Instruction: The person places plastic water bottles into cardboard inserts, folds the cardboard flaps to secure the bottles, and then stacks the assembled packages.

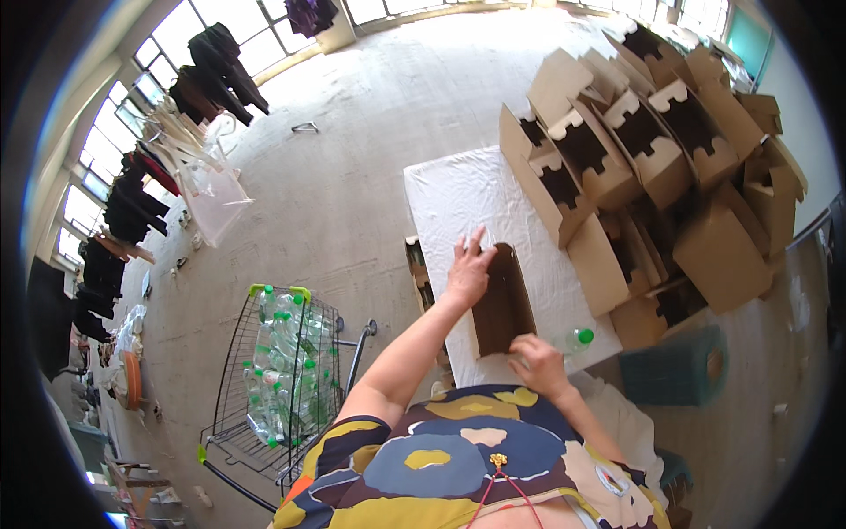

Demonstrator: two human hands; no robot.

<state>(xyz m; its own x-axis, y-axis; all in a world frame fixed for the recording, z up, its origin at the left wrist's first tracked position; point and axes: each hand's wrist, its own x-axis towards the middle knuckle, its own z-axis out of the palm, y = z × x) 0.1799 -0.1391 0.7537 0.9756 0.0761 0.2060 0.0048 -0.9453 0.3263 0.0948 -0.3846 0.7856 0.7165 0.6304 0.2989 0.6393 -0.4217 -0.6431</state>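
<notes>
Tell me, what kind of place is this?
Probably a small packing workshop: a heap of brown folded cardboard boxes, a white-covered work table, and a wire cart of clear plastic bottles.

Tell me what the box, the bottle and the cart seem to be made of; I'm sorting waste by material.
The box looks like plain brown cardboard, matte, with folded flaps. The bottle under the right hand seems clear plastic with a green cap: glossy and see-through. The cart appears to be thin dark metal wire in a grid, with green corner pieces, probably plastic.
</notes>
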